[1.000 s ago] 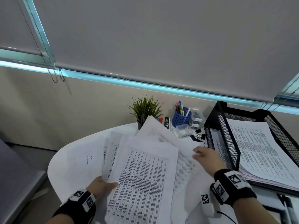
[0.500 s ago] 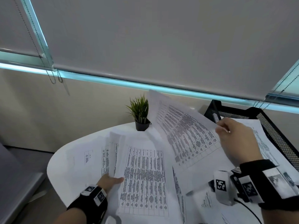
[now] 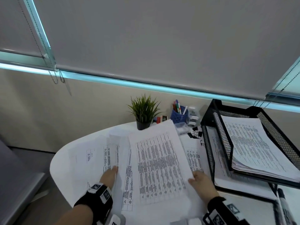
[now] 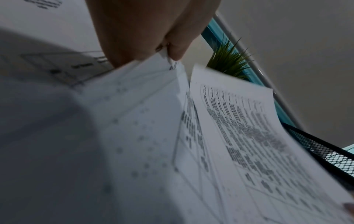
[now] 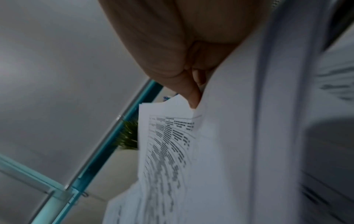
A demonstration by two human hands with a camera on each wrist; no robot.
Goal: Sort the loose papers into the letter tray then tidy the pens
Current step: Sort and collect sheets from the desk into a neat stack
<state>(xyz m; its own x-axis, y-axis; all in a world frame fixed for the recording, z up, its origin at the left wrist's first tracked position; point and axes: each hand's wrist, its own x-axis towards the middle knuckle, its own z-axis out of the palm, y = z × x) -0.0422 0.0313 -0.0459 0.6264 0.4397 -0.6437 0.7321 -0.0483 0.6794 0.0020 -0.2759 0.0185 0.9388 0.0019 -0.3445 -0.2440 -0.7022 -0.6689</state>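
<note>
Loose printed papers (image 3: 100, 153) lie spread over a round white table (image 3: 65, 168). My left hand (image 3: 110, 173) pinches the left edge of some sheets between thumb and finger, seen close in the left wrist view (image 4: 169, 51). My right hand (image 3: 197, 179) pinches the near right edge of the top printed sheet (image 3: 159, 163); its thumb (image 5: 193, 94) presses on the paper. The black mesh letter tray (image 3: 223, 133) stands at the right, with a stack of papers (image 3: 253, 143) in its upper tier. A blue pen cup (image 3: 179, 116) holding several pens stands behind the pile.
A small potted plant (image 3: 143, 111) stands at the back of the table beside the pen cup. Black binder clips (image 3: 194, 133) lie between the cup and the tray. A dark marker (image 3: 281, 197) lies at the near right. A wall and window blind rise behind.
Half a second ago my right hand held a sheet raised towards the tray; now it is back low at the pile, pinching the top sheet. My left hand stayed at the left edge.
</note>
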